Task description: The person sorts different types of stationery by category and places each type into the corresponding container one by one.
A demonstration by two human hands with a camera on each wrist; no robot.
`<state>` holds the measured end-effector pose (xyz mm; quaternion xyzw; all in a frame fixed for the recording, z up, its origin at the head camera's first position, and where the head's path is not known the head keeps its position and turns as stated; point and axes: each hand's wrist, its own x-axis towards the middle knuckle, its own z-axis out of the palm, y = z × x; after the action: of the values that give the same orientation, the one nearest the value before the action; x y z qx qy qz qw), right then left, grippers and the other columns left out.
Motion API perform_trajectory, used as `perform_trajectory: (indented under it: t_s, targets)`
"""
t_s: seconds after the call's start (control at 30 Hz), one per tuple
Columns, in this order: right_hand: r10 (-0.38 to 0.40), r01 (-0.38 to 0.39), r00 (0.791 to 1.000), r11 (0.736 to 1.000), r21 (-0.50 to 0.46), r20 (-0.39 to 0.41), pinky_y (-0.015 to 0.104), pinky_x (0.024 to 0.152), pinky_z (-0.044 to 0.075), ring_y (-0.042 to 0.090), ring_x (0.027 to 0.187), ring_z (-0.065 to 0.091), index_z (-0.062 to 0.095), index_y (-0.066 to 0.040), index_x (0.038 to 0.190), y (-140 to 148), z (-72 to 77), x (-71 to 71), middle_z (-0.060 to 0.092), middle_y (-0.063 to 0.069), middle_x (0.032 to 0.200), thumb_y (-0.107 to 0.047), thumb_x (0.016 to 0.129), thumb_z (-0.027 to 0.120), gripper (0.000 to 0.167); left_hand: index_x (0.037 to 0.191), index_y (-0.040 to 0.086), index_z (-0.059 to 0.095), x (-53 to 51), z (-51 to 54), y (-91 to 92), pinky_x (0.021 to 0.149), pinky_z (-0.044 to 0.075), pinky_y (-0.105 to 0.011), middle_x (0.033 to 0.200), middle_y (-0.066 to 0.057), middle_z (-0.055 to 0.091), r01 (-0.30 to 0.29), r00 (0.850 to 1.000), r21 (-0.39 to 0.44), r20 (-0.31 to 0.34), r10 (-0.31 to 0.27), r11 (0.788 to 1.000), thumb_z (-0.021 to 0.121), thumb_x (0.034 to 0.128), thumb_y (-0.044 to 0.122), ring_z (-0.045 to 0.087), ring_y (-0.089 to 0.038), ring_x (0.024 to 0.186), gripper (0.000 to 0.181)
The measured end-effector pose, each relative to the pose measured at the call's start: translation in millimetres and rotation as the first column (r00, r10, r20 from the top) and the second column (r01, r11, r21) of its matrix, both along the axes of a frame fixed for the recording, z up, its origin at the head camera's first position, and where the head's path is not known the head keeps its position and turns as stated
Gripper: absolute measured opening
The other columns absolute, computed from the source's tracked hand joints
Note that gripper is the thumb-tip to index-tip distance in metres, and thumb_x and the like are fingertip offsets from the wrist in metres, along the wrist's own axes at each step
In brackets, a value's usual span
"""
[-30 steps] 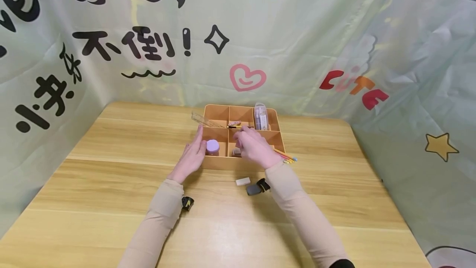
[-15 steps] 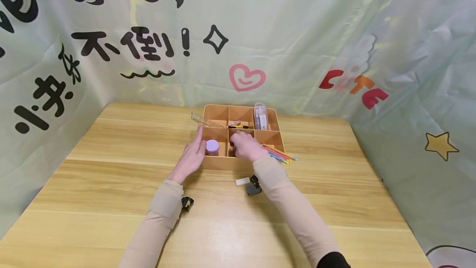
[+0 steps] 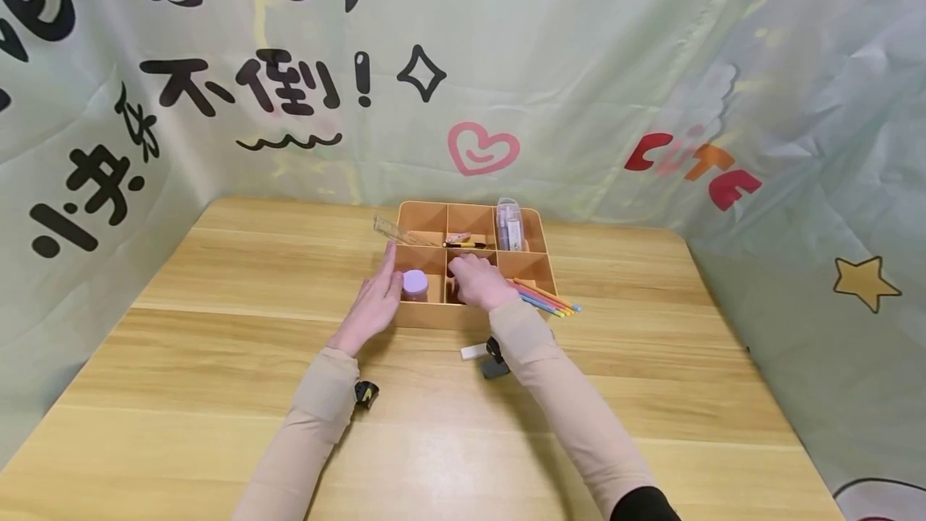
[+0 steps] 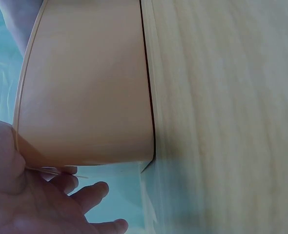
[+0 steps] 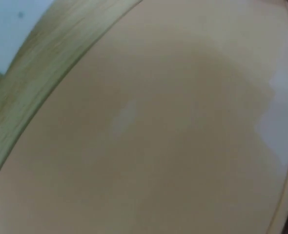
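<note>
An orange-tan divided organizer box (image 3: 434, 316) stands toward the table's back. My left hand (image 3: 372, 300) lies along its left side with straight fingers; in the left wrist view, the hand (image 4: 36, 204) touches the box corner. My right hand (image 3: 481, 280) reaches into the front middle compartment, and its fingertips are hidden, so whatever they touch does not show. A jar with a lilac lid (image 3: 415, 283) sits in the front left compartment. Colored pencils (image 3: 553, 302) stick out over the front right corner. The right wrist view is filled by the box wall (image 5: 158, 122).
A clear ruler (image 3: 391, 229) leans out at the back left. A yellow-black pen-like item (image 3: 465, 245) and a clear case (image 3: 510, 227) occupy the back compartments. In front of the box lie a white block (image 3: 473, 352) and a dark grey piece (image 3: 495, 368), beneath the right wrist.
My right hand has shifted left and lower into the front middle compartment, covering the small item seen there earlier. More of the pencils shows. The left hand has stayed put.
</note>
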<state>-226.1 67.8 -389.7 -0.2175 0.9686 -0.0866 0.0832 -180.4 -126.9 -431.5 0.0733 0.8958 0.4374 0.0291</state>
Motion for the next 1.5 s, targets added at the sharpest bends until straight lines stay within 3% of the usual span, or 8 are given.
perform_trajectory:
  t_s: [0.17, 0.27, 0.43, 0.57, 0.7, 0.9, 1.17, 1.5]
  targets:
    - [0.039, -0.042, 0.998, 0.998, -0.053, -0.055, 0.053, 0.084, 0.058, 0.035, 0.106, 0.068, 0.071, -0.005, 0.113, 5, 5.8, 8.9, 0.071, 0.013, 0.114, 0.004, 0.088, 0.064, 0.027, 0.162, 0.011, -0.005, 0.1, 0.2, -1.4, 0.126, 0.001, -0.065, 0.171, -0.008, -0.006, -0.004, 1.0, -0.004, 0.003, 0.004, 1.0, 0.026, 0.1102, 0.024, 0.01, -0.034, 0.157, 0.062]
    - [0.087, -0.103, 0.986, 0.988, -0.117, -0.141, 0.05, 0.087, 0.059, 0.034, 0.106, 0.069, 0.07, -0.003, 0.118, 12, 10.6, 22.7, 0.072, 0.013, 0.113, 0.009, 0.086, 0.064, 0.035, 0.162, 0.011, -0.005, 0.1, 0.2, -1.7, 0.126, 0.001, -0.065, 0.171, -0.008, -0.005, -0.008, 1.0, -0.006, 0.003, 0.008, 1.0, 0.026, 0.1102, 0.024, 0.01, -0.035, 0.157, 0.062]
    - [0.173, -0.252, 0.934, 0.939, -0.234, -0.313, 0.045, 0.089, 0.059, 0.032, 0.103, 0.07, 0.069, -0.001, 0.122, 34, 16.1, 56.1, 0.072, 0.014, 0.117, 0.012, 0.084, 0.065, 0.041, 0.161, 0.01, -0.006, -0.2, 0.1, -1.0, 0.125, 0.001, -0.066, 0.171, -0.011, -0.005, -0.006, 1.0, -0.006, 0.003, 0.006, 1.0, 0.026, 0.11, 0.023, 0.009, -0.035, 0.157, 0.062]
    - [0.181, -0.305, 0.905, 0.908, -0.289, -0.386, 0.04, 0.08, 0.058, 0.024, 0.09, 0.068, 0.072, -0.002, 0.115, 53, 17.6, 76.6, 0.073, 0.009, 0.104, 0.006, 0.084, 0.072, 0.032, 0.162, 0.011, -0.006, -1.3, 0.7, -0.1, 0.126, 0.001, -0.065, 0.171, -0.01, -0.005, -0.003, 1.0, -0.009, 0.005, 0.003, 1.0, 0.026, 0.1102, 0.024, 0.009, -0.034, 0.158, 0.062]
    - [0.228, -0.316, 0.928, 0.901, -0.296, -0.294, 0.03, 0.073, 0.056, 0.015, 0.08, 0.064, 0.074, -0.002, 0.106, 67, 14.4, 84.4, 0.071, 0.005, 0.091, -0.002, 0.087, 0.075, 0.019, 0.162, 0.011, -0.005, -2.4, 1.6, 0.5, 0.126, 0.001, -0.065, 0.171, -0.01, -0.004, -0.003, 1.0, -0.002, -0.005, 0.003, 1.0, 0.026, 0.1102, 0.023, 0.008, -0.034, 0.158, 0.061]
    - [0.301, -0.308, 0.951, 0.919, -0.246, -0.067, 0.034, 0.084, 0.059, 0.021, 0.097, 0.07, 0.072, 0.0, 0.114, 75, 2.9, 86.1, 0.075, 0.011, 0.109, -0.007, 0.09, 0.073, 0.025, 0.162, 0.012, -0.005, -1.2, 0.4, 0.6, 0.127, 0.003, -0.062, 0.171, -0.007, -0.004, 0.001, 1.0, 0.009, -0.005, -0.001, 1.0, 0.027, 0.1102, 0.023, 0.011, -0.035, 0.157, 0.062]
    - [0.33, -0.338, 0.941, 0.915, -0.218, -0.075, 0.03, 0.075, 0.058, 0.02, 0.089, 0.07, 0.075, -0.007, 0.106, 65, -8.1, 87.3, 0.074, 0.006, 0.101, -0.01, 0.086, 0.079, 0.021, 0.162, 0.012, -0.005, 0.3, -0.6, -1.5, 0.127, 0.005, -0.061, 0.171, -0.009, -0.003, -0.006, 1.0, 0.006, -0.012, 0.006, 1.0, 0.027, 0.1099, 0.022, 0.014, -0.037, 0.156, 0.062]
    - [0.289, -0.303, 0.951, 0.942, -0.145, -0.112, 0.034, 0.076, 0.06, 0.017, 0.087, 0.069, 0.076, -0.01, 0.104, 59, -17.0, 90.4, 0.072, 0.002, 0.099, -0.011, 0.085, 0.08, 0.02, 0.162, 0.011, -0.004, 0.1, -0.6, -0.1, 0.127, 0.005, -0.063, 0.171, -0.01, -0.002, -0.001, 1.0, 0.008, -0.016, 0.002, 1.0, 0.027, 0.1098, 0.023, 0.012, -0.036, 0.157, 0.062]
